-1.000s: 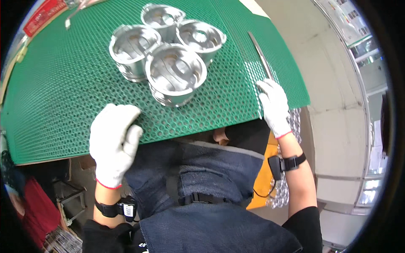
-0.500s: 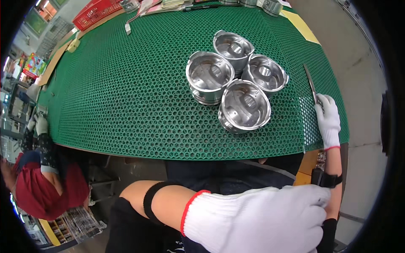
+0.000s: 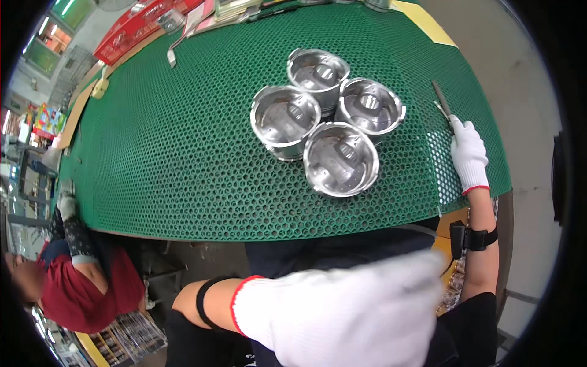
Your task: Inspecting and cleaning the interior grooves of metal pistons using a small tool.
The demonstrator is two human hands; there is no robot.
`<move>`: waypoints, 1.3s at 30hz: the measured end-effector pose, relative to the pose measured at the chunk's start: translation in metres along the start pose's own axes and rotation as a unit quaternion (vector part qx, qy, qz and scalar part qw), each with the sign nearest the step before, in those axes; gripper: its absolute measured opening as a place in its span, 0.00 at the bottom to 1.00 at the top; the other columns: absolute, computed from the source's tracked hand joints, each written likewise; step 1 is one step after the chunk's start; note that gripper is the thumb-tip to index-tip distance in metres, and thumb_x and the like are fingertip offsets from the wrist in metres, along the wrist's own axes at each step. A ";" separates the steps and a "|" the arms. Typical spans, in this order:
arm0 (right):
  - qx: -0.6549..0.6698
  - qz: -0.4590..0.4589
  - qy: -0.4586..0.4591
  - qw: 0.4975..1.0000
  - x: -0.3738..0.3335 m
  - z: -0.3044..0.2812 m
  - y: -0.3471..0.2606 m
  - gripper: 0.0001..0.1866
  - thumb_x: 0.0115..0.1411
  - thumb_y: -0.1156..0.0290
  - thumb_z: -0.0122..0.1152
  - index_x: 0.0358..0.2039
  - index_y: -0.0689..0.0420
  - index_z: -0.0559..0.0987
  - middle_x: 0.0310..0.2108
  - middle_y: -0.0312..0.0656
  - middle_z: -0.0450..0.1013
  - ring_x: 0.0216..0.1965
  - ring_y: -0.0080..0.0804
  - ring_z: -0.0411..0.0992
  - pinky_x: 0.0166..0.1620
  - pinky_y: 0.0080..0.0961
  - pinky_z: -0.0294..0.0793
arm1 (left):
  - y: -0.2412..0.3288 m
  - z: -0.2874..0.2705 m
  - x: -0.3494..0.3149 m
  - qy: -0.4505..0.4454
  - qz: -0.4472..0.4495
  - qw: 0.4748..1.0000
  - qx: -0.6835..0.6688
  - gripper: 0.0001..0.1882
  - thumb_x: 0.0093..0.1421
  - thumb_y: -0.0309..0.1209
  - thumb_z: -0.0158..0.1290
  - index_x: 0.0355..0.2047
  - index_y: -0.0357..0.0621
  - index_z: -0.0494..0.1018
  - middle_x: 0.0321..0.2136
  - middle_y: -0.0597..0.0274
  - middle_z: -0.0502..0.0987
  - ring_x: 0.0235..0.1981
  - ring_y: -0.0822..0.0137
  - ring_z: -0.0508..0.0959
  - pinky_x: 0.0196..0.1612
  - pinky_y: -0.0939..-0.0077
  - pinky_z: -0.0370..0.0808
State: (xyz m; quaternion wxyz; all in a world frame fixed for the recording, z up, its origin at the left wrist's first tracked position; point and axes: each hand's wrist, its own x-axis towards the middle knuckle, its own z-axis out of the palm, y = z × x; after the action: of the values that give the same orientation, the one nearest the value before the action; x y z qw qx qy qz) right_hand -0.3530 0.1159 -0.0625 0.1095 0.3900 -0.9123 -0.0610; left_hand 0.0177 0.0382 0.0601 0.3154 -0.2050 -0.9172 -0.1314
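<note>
Several silver metal pistons [image 3: 342, 160] stand grouped closely on a green perforated mat [image 3: 202, 159], hollow ends upward. At the mat's right edge my right hand [image 3: 469, 153], in a white knit glove with a red cuff, has its fingers closed on a slim grey metal tool [image 3: 440, 96]. The tool points away from me, and its exact kind is unclear. My left hand [image 3: 361, 312], gloved the same way, reaches across my lap below the mat's near edge. Motion smears its fingers, so whether it holds anything cannot be made out.
A red basket [image 3: 128, 30], papers [image 3: 229, 9] and a yellow sheet [image 3: 425, 23] line the mat's far side. A co-worker in a red top [image 3: 92, 287] works at the left. Below my right arm are small metal parts [image 3: 454, 284] by a yellow surface.
The view has shifted, so the pistons appear farther left. My left hand has pulled back a little to the left and is blurred. My right hand still grips the tool.
</note>
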 end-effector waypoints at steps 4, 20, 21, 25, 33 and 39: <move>0.044 0.004 -0.002 0.999 -0.008 0.007 0.018 0.24 0.62 0.73 0.52 0.59 0.43 0.73 0.45 0.48 0.71 0.44 0.52 0.76 0.45 0.48 0.78 | -0.050 -0.008 -0.042 -0.133 -0.149 0.965 -0.173 0.09 0.40 0.32 0.54 0.23 0.43 0.73 0.25 0.60 0.75 0.30 0.58 0.76 0.34 0.63 0.73; 0.823 -0.091 -0.422 0.370 -0.102 -0.034 -0.072 0.13 0.66 0.68 0.55 0.44 0.65 0.75 0.29 0.41 0.73 0.21 0.25 0.71 0.21 0.20 0.68 | -0.100 0.011 -0.125 0.017 -0.432 0.874 0.223 0.16 0.54 0.22 0.56 0.44 0.41 0.76 0.40 0.50 0.80 0.43 0.46 0.79 0.50 0.57 0.76; 0.842 -0.087 -0.408 0.343 -0.103 -0.022 -0.070 0.12 0.65 0.69 0.55 0.43 0.65 0.75 0.28 0.43 0.73 0.20 0.28 0.71 0.19 0.21 0.66 | -0.088 -0.002 -0.130 0.013 -0.460 0.868 0.185 0.20 0.52 0.21 0.57 0.48 0.40 0.76 0.44 0.48 0.79 0.49 0.44 0.78 0.55 0.56 0.74; 0.853 0.025 -0.336 0.399 -0.116 0.000 -0.045 0.08 0.58 0.71 0.53 0.35 0.63 0.72 0.20 0.46 0.70 0.10 0.32 0.64 0.09 0.26 0.60 | -0.048 -0.018 -0.158 0.034 -0.459 0.857 0.233 0.22 0.49 0.21 0.60 0.47 0.43 0.77 0.44 0.54 0.79 0.48 0.50 0.79 0.53 0.58 0.76; 0.874 -0.058 -0.423 0.233 -0.093 -0.012 -0.050 0.10 0.72 0.64 0.50 0.42 0.56 0.76 0.33 0.43 0.69 0.23 0.32 0.67 0.22 0.28 0.69 | -0.026 -0.009 -0.231 0.161 -0.527 0.774 0.311 0.16 0.51 0.25 0.60 0.43 0.44 0.77 0.30 0.57 0.78 0.31 0.53 0.78 0.37 0.59 0.76; 0.873 -0.092 -0.393 0.273 -0.089 -0.002 -0.040 0.07 0.73 0.64 0.47 0.40 0.51 0.73 0.26 0.36 0.60 0.22 0.28 0.63 0.21 0.25 0.65 | -0.021 -0.014 -0.236 0.204 -0.520 0.782 0.277 0.17 0.51 0.26 0.62 0.44 0.44 0.77 0.29 0.60 0.77 0.30 0.55 0.78 0.36 0.60 0.76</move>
State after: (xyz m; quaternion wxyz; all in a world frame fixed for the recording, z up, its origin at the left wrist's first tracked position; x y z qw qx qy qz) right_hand -0.2646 0.1525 -0.0819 -0.6746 0.2623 -0.3093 0.6168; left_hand 0.1843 -0.0548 -0.0812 0.4224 0.4312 -0.7954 -0.0551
